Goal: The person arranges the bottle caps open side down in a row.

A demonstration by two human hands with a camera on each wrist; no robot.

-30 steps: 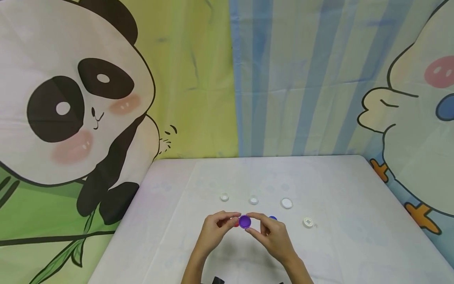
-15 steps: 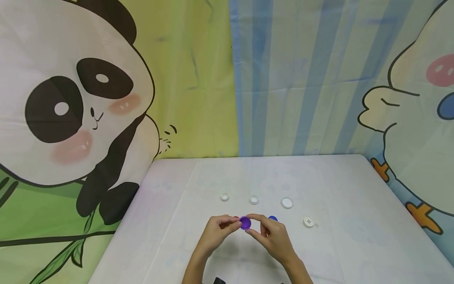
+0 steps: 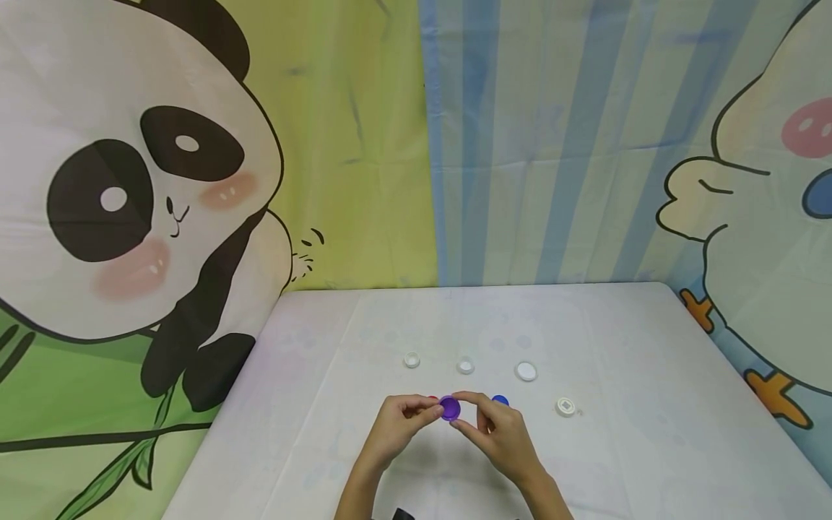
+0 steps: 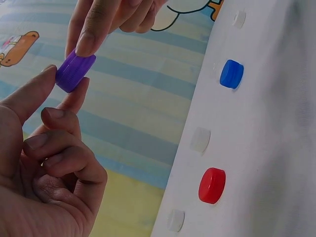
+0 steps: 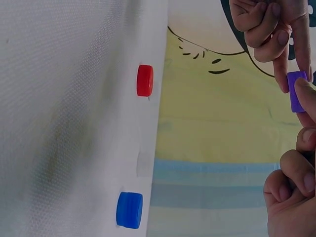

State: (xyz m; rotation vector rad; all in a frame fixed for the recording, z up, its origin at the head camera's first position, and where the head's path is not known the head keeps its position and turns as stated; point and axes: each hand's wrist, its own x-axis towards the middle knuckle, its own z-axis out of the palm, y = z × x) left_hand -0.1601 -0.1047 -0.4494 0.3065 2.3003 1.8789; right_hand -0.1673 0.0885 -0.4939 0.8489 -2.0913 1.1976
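Note:
A purple bottle cap (image 3: pixel 450 408) is held up in the air between both hands, its hollow side facing the head camera. My left hand (image 3: pixel 398 429) pinches one side of it between thumb and index finger. From the opposite side my right hand (image 3: pixel 499 436) grips it with thumb and index finger. The left wrist view shows the purple cap's ridged side (image 4: pixel 74 73) and the other left fingers curled loosely. A red cap (image 4: pixel 212 185) stands on the table beyond the hands, mostly hidden by the left hand in the head view. A blue cap (image 3: pixel 500 399) lies beyond the right hand.
On the white table (image 3: pixel 325 433) several white caps form a loose arc beyond the hands, among them a larger white cap (image 3: pixel 526 372) and a white cap at the right (image 3: pixel 565 407). Printed curtains (image 3: pixel 364 159) hang behind the table.
The purple cap and left hand have shifted very slightly right and down, and the red cap is now more covered. In the last half second almost nothing moves.

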